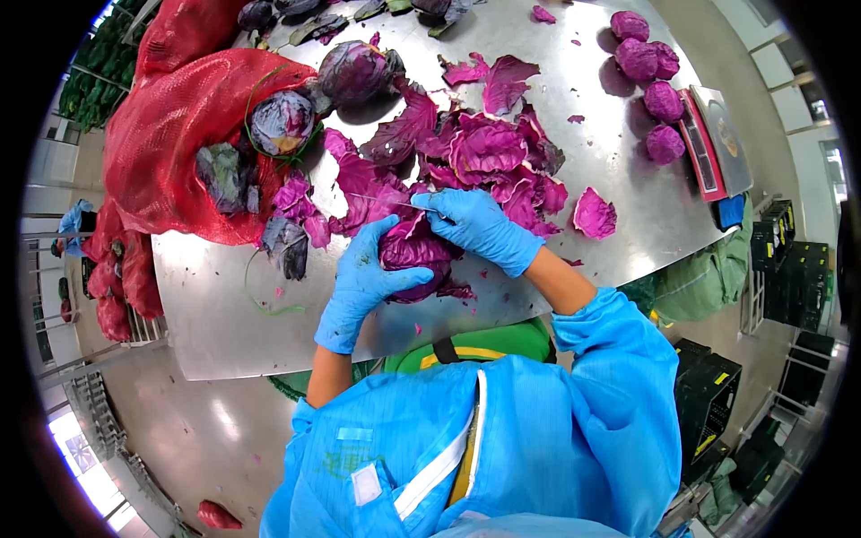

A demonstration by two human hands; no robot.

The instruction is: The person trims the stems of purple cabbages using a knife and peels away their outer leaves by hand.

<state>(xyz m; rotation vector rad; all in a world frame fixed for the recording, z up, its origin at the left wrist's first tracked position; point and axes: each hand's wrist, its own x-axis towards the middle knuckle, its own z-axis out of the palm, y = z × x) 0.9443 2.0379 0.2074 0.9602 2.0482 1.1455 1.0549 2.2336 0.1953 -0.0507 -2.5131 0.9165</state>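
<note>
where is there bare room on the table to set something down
Bare table lies between the lone leaf and the purple cabbages at right, and below the big red mesh bag, save a green string. The leaf pile mid-table is crowded.

Blue gloves (484, 226), purple cabbage (417, 255), pale-veined magenta leaves (484, 148), red mesh sack (170, 152)

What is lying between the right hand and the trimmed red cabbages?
In the head view, loose cabbage leaves lie beside the right hand; beyond them, bare metal table reaches the trimmed red cabbages.
</note>
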